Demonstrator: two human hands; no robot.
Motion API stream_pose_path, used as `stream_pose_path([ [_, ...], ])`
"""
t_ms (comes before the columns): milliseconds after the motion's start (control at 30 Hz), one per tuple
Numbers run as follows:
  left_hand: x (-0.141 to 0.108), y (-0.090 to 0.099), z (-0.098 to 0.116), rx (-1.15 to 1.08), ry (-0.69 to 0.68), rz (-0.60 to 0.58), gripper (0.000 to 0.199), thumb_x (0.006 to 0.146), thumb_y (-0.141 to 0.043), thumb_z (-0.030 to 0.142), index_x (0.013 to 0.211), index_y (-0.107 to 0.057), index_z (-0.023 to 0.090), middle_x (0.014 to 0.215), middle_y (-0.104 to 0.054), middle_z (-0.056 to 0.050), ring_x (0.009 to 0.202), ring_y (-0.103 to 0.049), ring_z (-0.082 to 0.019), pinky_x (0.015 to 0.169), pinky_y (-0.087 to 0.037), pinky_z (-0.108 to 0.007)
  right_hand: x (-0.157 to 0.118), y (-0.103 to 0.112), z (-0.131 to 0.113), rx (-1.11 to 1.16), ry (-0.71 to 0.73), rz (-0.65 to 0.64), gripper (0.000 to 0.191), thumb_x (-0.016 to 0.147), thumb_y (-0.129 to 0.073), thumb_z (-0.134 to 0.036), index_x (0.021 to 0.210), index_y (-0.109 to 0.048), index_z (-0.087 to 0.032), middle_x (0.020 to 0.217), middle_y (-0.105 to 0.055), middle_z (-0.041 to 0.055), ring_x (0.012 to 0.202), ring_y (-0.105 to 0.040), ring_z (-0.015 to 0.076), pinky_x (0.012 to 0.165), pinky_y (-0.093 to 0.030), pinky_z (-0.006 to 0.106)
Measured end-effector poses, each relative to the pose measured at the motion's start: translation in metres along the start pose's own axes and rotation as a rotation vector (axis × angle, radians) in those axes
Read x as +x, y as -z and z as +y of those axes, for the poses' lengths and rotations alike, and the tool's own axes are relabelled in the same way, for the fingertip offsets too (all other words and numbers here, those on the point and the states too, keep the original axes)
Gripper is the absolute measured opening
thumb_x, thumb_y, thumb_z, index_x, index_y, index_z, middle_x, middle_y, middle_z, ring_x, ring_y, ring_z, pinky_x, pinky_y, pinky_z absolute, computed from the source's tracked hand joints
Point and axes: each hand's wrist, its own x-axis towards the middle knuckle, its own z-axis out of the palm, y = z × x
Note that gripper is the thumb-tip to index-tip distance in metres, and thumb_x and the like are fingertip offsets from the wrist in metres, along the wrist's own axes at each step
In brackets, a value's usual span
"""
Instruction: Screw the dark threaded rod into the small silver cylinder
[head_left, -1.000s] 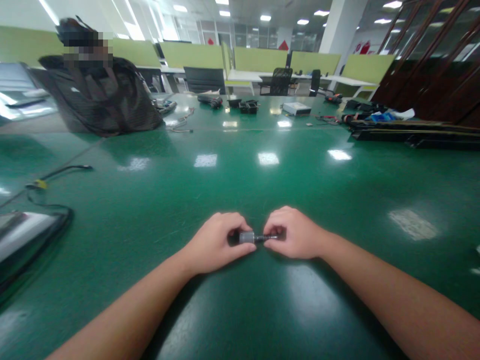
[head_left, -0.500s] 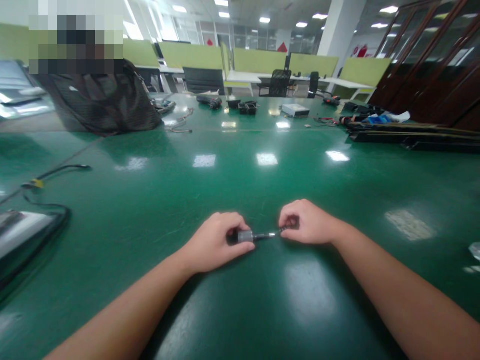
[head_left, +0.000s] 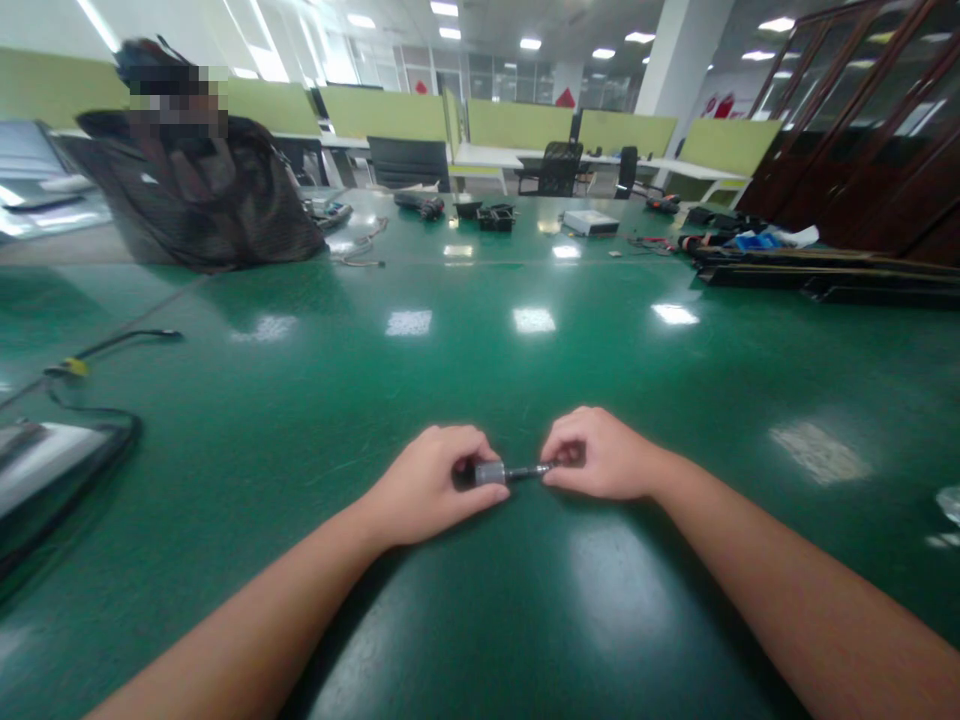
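Lying level just above the green table, a screwdriver [head_left: 491, 473] has a dark handle with a grey band and a thin black shaft ending in a silver tip. My left hand [head_left: 427, 485] is closed round its handle, thumb along the near side and fingers curled over the far side. At the tip, my right hand [head_left: 600, 455] pinches a thin dark metal bit [head_left: 553, 464] between thumb and fingertips. The bit lines up with the shaft and its end meets the silver tip. Fingers hide most of the bit.
A green glossy table [head_left: 480, 380] spreads all round. A large black bag [head_left: 217, 200] stands at the far left. Black cables [head_left: 112, 410] and a device lie at the left edge. Long dark bars [head_left: 825, 275] lie far right, and a white box [head_left: 590, 221] sits at the back.
My right hand has moved left with the thin metal bit, closing the gap to the screwdriver's tip. My left hand and the screwdriver have stayed in place.
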Motion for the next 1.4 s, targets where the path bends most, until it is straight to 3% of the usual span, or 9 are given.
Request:
stream_pose_path([
  [267, 0.000, -0.001, 0.001, 0.020, 0.009, 0.008, 0.021, 0.082, -0.075, 0.038, 0.088, -0.067, 0.020, 0.083, -0.070, 0.000, 0.074, -0.063, -0.017, 0.071, -0.041, -0.030, 0.007, -0.025, -0.013, -0.065, 0.171, 0.070, 0.023, 0.080, -0.077, -0.022, 0.103, -0.074, -0.020, 0.095, -0.074, 0.0048, 0.093, -0.066, 0.0210, 0.086, -0.046, 0.035],
  [533, 0.000, -0.001, 0.000, 0.007, 0.005, 0.007, 0.027, 0.082, -0.076, 0.045, 0.089, -0.067, 0.021, 0.084, -0.070, 0.000, 0.075, -0.063, -0.018, 0.073, -0.042, -0.030, 0.007, -0.024, -0.014, -0.043, 0.087, 0.069, 0.013, 0.085, -0.072, -0.017, 0.098, -0.072, -0.019, 0.091, -0.073, 0.0032, 0.085, -0.064, 0.0186, 0.083, -0.046, 0.033],
  [733, 0.000, 0.000, 0.002, -0.014, 0.019, 0.002, 0.021, 0.087, -0.071, 0.041, 0.090, -0.068, 0.021, 0.083, -0.070, 0.000, 0.074, -0.063, -0.017, 0.073, -0.042, -0.030, 0.006, -0.025, -0.015, -0.055, 0.108, 0.064, 0.012, 0.086, -0.071, -0.018, 0.098, -0.072, -0.020, 0.094, -0.074, 0.0034, 0.088, -0.065, 0.0191, 0.084, -0.046, 0.034],
  [1400, 0.000, -0.002, 0.002, -0.030, 0.075, 0.010, 0.021, 0.074, -0.082, 0.035, 0.086, -0.070, 0.021, 0.080, -0.069, 0.003, 0.072, -0.062, -0.016, 0.071, -0.040, -0.029, 0.007, -0.026, -0.014, -0.080, 0.158, 0.075, 0.011, 0.088, -0.071, -0.021, 0.098, -0.073, -0.020, 0.095, -0.075, 0.0029, 0.091, -0.065, 0.0198, 0.084, -0.044, 0.034],
])
